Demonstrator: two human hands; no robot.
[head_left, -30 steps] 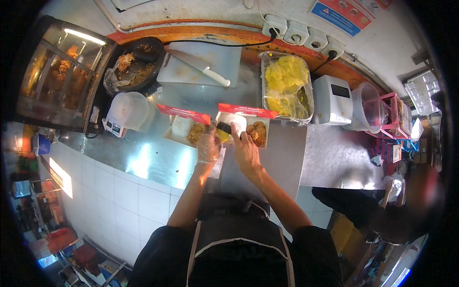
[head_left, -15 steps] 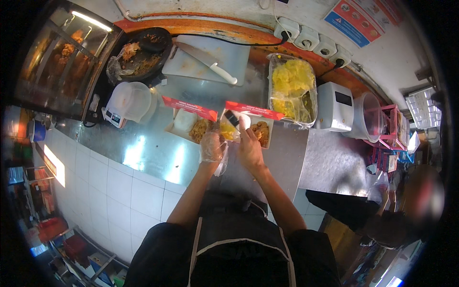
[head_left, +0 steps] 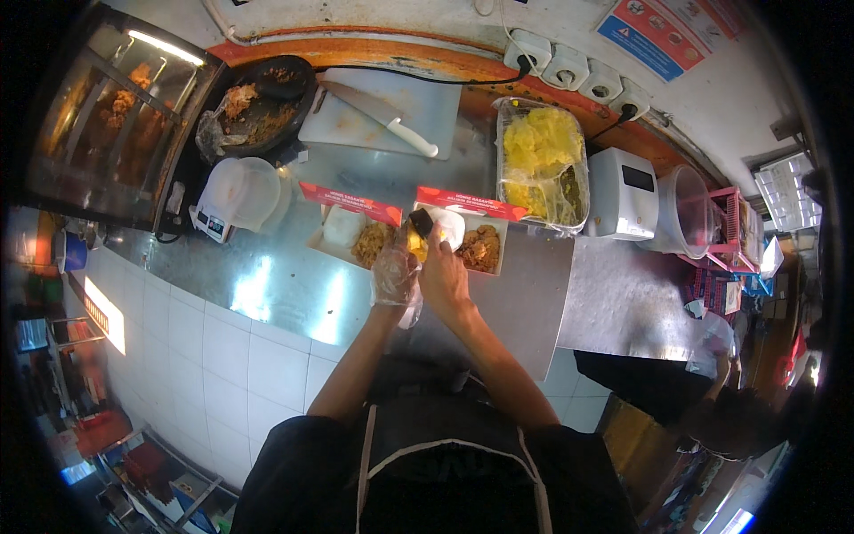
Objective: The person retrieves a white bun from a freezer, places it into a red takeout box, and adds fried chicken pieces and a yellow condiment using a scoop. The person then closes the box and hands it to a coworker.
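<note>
The person beside me bends over two open boxes, the left box point(head_left: 313, 240) and the right box point(head_left: 498, 260), each with a red flap up. The left hand point(head_left: 394, 274), in clear plastic, is between them; the bare right hand point(head_left: 445, 278) pinches a small dark object point(head_left: 421, 222) beside a white mound point(head_left: 451, 230). Behind, a white-handled knife point(head_left: 378, 109) lies on a pale cutting board point(head_left: 338, 132).

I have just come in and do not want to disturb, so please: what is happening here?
A person's right hand holds a small dark item of unclear kind at the open right box, beside a white mound and browned pieces. The left hand, in a clear plastic glove, is close by; whether it grips anything cannot be seen. The left box also holds brown food, and a knife lies on the cutting board behind.
</note>
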